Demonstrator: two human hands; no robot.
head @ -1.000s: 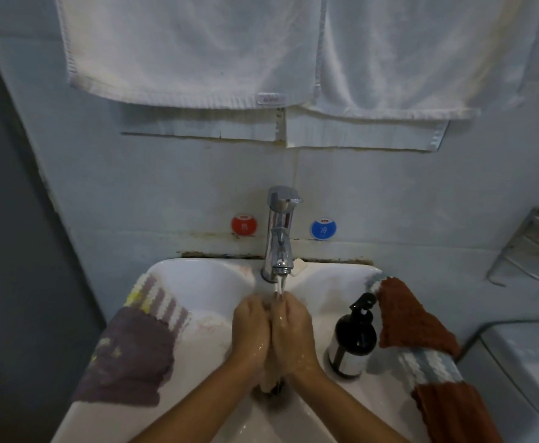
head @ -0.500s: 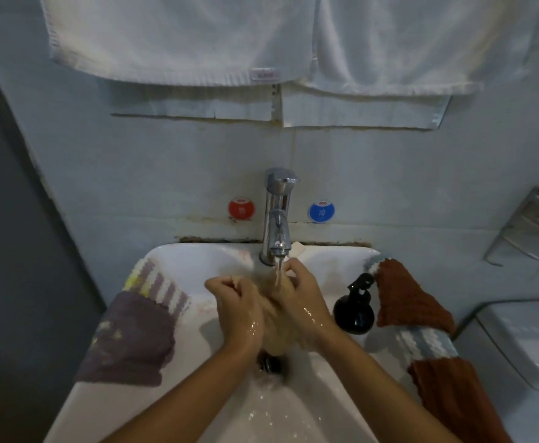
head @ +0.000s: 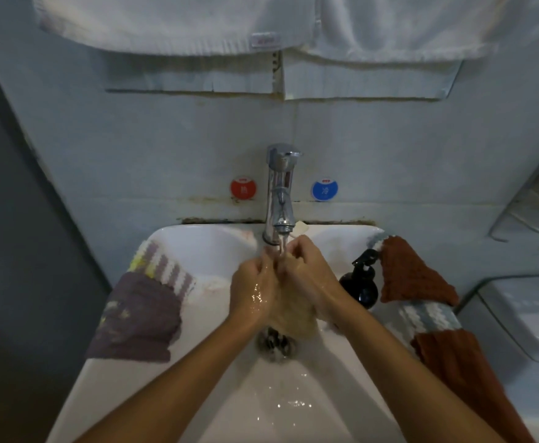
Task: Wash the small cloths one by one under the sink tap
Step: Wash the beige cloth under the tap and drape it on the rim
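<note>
Hands (head: 281, 282) now closer together, perhaps bunching cloth (head: 293, 318)

Dim, bluish light, soft overall focus, wide-angle bending at the edges, small wet glints on the sink (head: 198, 251).

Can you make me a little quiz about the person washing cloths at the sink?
1. True or false: water is running from the tap onto the hands.
2. Which cloth is being washed? A) purple cloth B) beige cloth C) rust cloth
3. Fill in: the dark pump bottle stands on the sink beside the person's ____ hand.

Key: 1 true. 2 B, held between the left hand and the right. 3 right.
</note>
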